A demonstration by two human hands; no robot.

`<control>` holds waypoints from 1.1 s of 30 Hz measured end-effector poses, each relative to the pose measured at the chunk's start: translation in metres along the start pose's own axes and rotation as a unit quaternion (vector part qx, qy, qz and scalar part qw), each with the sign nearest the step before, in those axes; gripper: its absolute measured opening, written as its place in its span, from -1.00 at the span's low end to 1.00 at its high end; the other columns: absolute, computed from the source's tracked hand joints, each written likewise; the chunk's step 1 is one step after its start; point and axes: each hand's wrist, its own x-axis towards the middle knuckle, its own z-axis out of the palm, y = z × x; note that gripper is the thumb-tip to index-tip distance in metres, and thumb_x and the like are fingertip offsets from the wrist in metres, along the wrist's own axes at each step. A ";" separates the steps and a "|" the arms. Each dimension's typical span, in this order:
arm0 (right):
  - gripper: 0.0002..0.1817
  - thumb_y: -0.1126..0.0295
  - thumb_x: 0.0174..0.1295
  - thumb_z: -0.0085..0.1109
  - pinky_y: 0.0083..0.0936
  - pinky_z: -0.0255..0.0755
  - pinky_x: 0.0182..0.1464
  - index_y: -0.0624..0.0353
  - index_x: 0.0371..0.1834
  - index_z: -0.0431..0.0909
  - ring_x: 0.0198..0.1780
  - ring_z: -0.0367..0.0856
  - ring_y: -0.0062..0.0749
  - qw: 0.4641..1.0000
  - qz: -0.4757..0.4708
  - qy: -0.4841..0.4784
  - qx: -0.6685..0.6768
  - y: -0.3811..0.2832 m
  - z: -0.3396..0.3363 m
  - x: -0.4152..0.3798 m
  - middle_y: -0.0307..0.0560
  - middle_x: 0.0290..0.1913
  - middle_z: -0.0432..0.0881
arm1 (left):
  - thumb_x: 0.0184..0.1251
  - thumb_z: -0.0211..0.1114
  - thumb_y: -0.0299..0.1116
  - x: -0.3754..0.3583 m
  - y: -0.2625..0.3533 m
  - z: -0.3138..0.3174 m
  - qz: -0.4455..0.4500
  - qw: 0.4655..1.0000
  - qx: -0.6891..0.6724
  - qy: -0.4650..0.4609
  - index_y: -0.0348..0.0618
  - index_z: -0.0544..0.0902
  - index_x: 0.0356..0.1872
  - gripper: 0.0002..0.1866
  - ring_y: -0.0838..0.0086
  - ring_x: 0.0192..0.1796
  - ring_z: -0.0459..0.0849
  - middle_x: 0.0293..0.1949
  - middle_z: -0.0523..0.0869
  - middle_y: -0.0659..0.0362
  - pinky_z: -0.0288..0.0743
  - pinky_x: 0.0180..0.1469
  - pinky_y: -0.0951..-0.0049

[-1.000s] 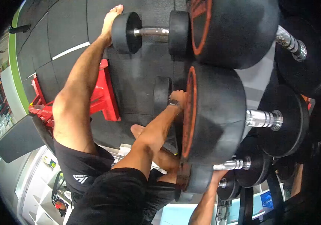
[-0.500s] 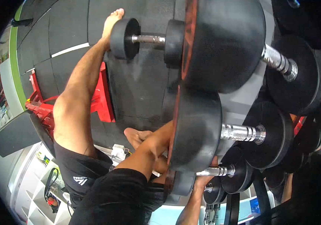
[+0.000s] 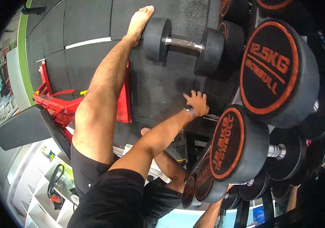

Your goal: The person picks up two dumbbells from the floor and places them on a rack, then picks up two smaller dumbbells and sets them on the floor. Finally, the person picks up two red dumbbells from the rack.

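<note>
My left hand (image 3: 197, 103), with a watch on its wrist, is held out over the dark mat floor with its fingers spread and nothing in it. A chrome handle (image 3: 211, 118) shows just beside it. Right of the hand are racked black dumbbells with red rings, one marked 12.5KG (image 3: 269, 68) and another below it (image 3: 227, 143). My right forearm (image 3: 210, 216) rises from the bottom edge; its hand is mostly hidden behind the lower dumbbells (image 3: 204, 178). A dumbbell (image 3: 184, 43) lies on the floor beside my bare foot (image 3: 141, 19).
A red metal frame (image 3: 123, 98) with a black pad (image 3: 22, 129) stands left and behind my leg. White shelving (image 3: 43, 205) is at the lower left. More dumbbells (image 3: 286, 154) line the right side. Another dumbbell end (image 3: 234, 41) is near the floor dumbbell.
The view has shifted, and the dumbbell faces now show their markings. My left hand, hidden behind a dumbbell before, is now visible with spread fingers. My right hand has become mostly hidden.
</note>
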 end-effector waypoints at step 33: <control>-0.48 0.08 0.57 -0.28 -0.43 0.11 -0.40 0.09 -0.60 0.27 -0.50 0.19 -0.55 0.991 -0.015 -0.046 -0.122 -0.063 0.033 0.023 -0.35 -0.59 0.24 | -0.04 0.29 -0.60 0.007 -0.044 -0.106 0.098 0.964 -0.040 0.244 -0.31 0.44 0.11 -0.44 -0.09 0.14 0.49 0.07 0.50 -0.18 0.40 0.22 0.03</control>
